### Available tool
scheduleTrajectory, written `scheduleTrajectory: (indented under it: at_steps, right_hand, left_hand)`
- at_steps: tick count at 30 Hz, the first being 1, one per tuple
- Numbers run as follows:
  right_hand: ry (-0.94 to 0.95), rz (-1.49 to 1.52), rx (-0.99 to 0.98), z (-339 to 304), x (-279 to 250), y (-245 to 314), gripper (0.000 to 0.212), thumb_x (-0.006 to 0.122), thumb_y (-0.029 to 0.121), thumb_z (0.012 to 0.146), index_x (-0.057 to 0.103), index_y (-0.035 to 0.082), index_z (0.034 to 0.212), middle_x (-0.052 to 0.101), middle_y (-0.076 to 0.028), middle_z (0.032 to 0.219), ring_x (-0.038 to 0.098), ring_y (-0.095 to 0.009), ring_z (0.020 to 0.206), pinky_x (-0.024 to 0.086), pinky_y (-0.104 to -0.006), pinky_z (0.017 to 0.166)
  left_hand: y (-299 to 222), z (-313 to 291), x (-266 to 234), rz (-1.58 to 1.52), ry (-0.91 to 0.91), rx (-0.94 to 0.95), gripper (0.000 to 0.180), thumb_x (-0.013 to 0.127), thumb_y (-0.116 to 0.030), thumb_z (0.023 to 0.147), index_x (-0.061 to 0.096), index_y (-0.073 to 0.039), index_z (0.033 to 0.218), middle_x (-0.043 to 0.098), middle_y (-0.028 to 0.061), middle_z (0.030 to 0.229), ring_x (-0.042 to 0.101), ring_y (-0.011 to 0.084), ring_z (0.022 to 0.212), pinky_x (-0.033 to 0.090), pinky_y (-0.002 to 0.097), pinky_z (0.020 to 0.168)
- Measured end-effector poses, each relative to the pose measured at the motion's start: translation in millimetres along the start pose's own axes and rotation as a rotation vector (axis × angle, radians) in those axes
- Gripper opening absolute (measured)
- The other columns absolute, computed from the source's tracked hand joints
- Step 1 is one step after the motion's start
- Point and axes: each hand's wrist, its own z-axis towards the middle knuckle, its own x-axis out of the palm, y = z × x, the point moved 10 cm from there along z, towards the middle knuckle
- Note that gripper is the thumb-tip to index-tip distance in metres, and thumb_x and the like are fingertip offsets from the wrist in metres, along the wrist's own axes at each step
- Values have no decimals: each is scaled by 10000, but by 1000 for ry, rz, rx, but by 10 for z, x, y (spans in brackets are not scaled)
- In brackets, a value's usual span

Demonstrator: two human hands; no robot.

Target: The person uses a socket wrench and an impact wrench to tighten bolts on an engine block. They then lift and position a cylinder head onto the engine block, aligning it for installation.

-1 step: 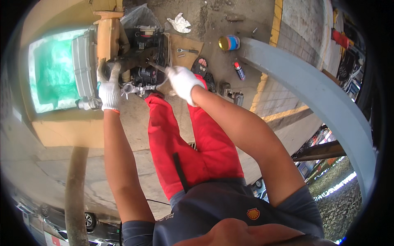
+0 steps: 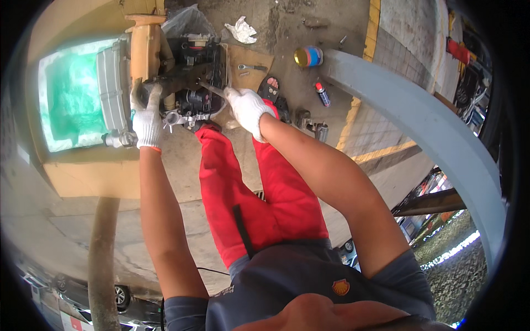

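Observation:
An engine assembly (image 2: 194,100) with black, silver and tan parts sits in front of my feet at the upper left. My left hand (image 2: 147,118), in a white knit glove, is closed round a dark rounded part (image 2: 147,94) on its near left side. In the other white glove, my right hand (image 2: 247,110) is wrapped round the end of a long metal bar tool (image 2: 212,87). The bar slants up and left to the engine's dark middle, where its tip meets a round fitting; what sort of head it has cannot be made out.
A ratchet (image 2: 252,67) lies on cardboard (image 2: 234,55) beyond my right hand. Farther right stand a can (image 2: 308,57), a spray can (image 2: 323,95) and a metal tool (image 2: 314,127). A grey curved beam (image 2: 414,96) arches along the right. Crumpled white paper (image 2: 241,30) lies behind.
My right hand has shifted very slightly, and a little more of the bar shows beside it. The left hand keeps its place.

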Motion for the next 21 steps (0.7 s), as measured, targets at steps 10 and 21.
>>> scheduleTrajectory:
  at_steps: [10,21]
  right_hand:
    - [-96,-77,-208,-42,48,57,540,442,491,1110,628,53,1362,733,-288,1182,716,-439,1125,540,-546,1005]
    - [-64,-448,-539,-166,-116,183,682,571,526,1057,519,30,1522,645,-304,1423,628,-463,1315,504,-516,1103]
  left_hand:
    - [-82,-13,15,54,48,48,683,728,-347,1063,458,-24,1600,535,186,1561,509,272,1433,367,371,1234]
    - [-666,-775,1725,855,675,910,673,770,-157,861,577,-58,1498,644,206,1451,576,421,1375,436,499,1211]
